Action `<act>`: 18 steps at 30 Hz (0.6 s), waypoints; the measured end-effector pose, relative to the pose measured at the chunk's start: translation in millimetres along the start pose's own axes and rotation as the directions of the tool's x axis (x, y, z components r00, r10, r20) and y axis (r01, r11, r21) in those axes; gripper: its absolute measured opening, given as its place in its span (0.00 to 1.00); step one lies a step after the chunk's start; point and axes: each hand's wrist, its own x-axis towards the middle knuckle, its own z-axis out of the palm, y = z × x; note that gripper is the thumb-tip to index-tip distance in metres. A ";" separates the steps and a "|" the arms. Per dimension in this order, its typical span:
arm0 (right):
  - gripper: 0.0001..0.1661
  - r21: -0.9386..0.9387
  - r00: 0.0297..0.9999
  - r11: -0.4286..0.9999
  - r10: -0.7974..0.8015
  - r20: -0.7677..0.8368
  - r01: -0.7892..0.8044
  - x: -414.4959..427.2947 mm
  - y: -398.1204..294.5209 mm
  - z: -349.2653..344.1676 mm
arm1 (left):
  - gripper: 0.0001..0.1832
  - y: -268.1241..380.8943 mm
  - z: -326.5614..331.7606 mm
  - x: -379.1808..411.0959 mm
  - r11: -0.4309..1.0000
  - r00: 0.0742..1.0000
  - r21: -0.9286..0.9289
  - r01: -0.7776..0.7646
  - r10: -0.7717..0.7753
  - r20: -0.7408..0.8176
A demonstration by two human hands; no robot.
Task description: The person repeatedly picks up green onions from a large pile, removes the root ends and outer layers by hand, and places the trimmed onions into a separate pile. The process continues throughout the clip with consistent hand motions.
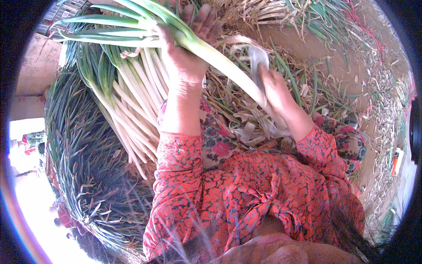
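Note:
My left hand (188,62) grips a large green onion (224,66), its thumb across the stalk just below where the green leaves fan out to the left. The white shank slants down to the right. At its lower end, my right hand (277,87) pinches a blurred, pale strip (258,61) against the shank; whether this is peeled skin or a tool is too smeared to tell. Left of my left forearm lies a row of green onions (132,95) with clean white shanks. My floral-trousered legs (217,142) are below the hands.
A big heap of dark-leaved green onions (89,148) fills the left side. Dry peelings (244,120) litter the ground between my legs. More onions with roots (267,13) lie at the top, near red twine (371,33). A crate (61,15) stands at upper left.

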 end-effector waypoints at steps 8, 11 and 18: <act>0.27 0.635 0.988 0.765 -0.015 -0.155 0.111 6.2 -49.7 19.9 | 0.12 -34.8 -18.7 -0.4 0.938 0.891 0.259 0.229 -0.095 -0.444; 0.28 0.609 0.996 0.793 -0.049 0.077 -0.008 1.4 -42.1 1.2 | 0.07 -21.5 -24.4 5.3 0.993 0.883 0.038 0.110 -0.080 -0.462; 0.22 0.246 0.969 0.958 0.189 -0.161 -0.146 -32.8 -4.5 -59.6 | 0.15 31.8 -34.7 8.1 0.991 0.956 0.118 -0.056 0.088 -0.281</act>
